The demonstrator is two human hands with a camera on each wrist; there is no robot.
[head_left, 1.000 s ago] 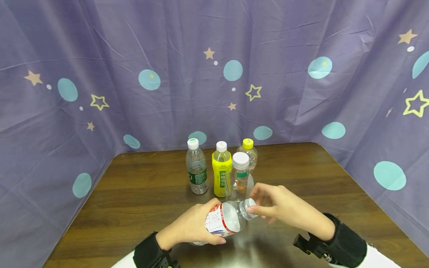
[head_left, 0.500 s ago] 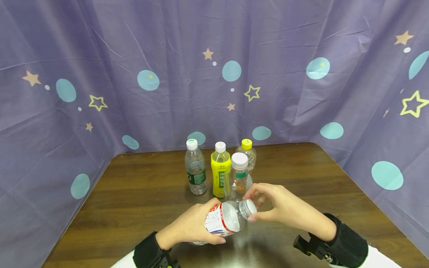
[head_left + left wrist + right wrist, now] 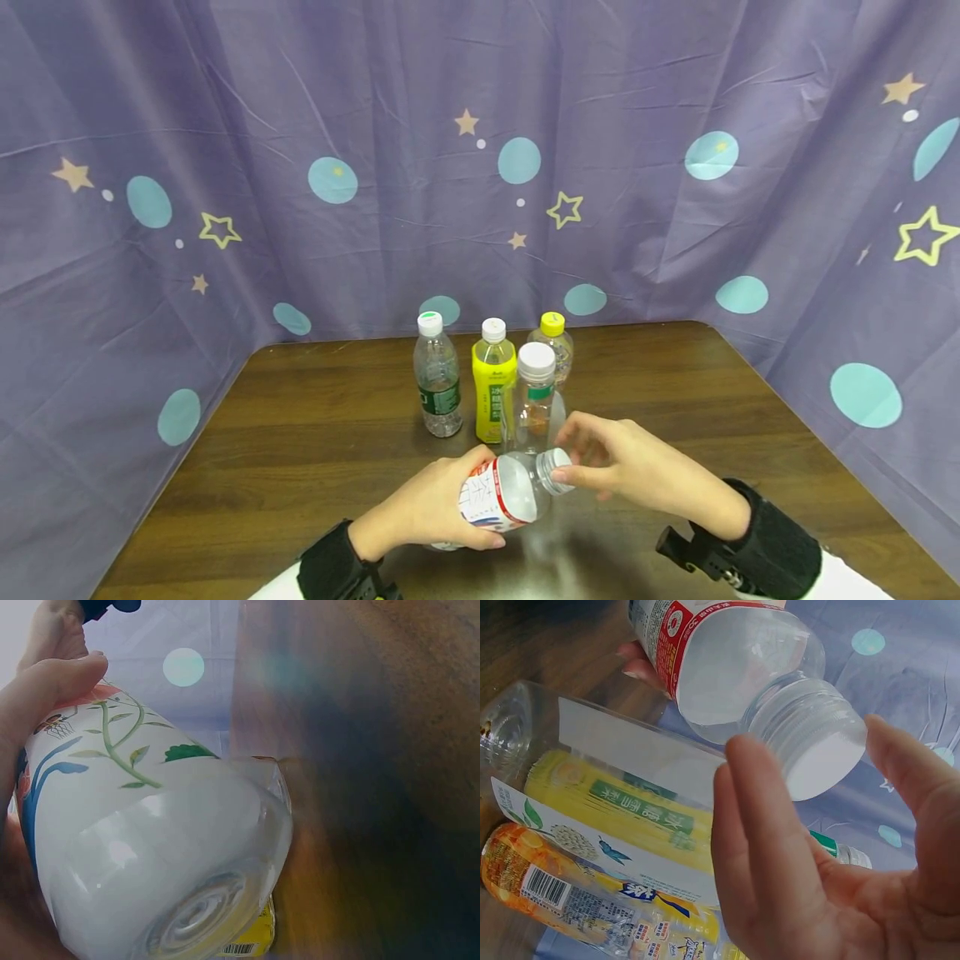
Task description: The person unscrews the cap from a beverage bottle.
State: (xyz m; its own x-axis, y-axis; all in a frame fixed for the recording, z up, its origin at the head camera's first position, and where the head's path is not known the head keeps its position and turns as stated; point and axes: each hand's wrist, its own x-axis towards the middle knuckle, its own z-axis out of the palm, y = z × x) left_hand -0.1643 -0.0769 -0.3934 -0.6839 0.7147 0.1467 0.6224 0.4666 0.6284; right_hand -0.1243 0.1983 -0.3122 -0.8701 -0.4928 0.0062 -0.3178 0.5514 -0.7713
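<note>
My left hand (image 3: 438, 504) grips a clear plastic bottle (image 3: 517, 487) round its white-and-red label. The bottle is tilted, with its neck toward the right. At that end is a white cap (image 3: 829, 765), with the thumb and fingers of my right hand (image 3: 626, 462) on either side of it. In the right wrist view the thumb tip meets the cap's edge; whether the fingertips press on the other side is hard to tell. The bottle's base (image 3: 202, 907) faces the left wrist camera, and the label there has painted leaves and flowers.
Just behind the held bottle stands a clear bottle with a white cap (image 3: 537, 362). Farther back are a yellow-labelled bottle (image 3: 493, 392), a green-labelled bottle (image 3: 438, 383) and a yellow-capped bottle (image 3: 552, 342). They stand on a wooden table (image 3: 315, 433) before a purple curtain (image 3: 420, 167).
My right hand's fingers and thumb have shifted round the cap and back, the thumb dipping lower half a second ago. My left hand and its bottle have stayed in place.
</note>
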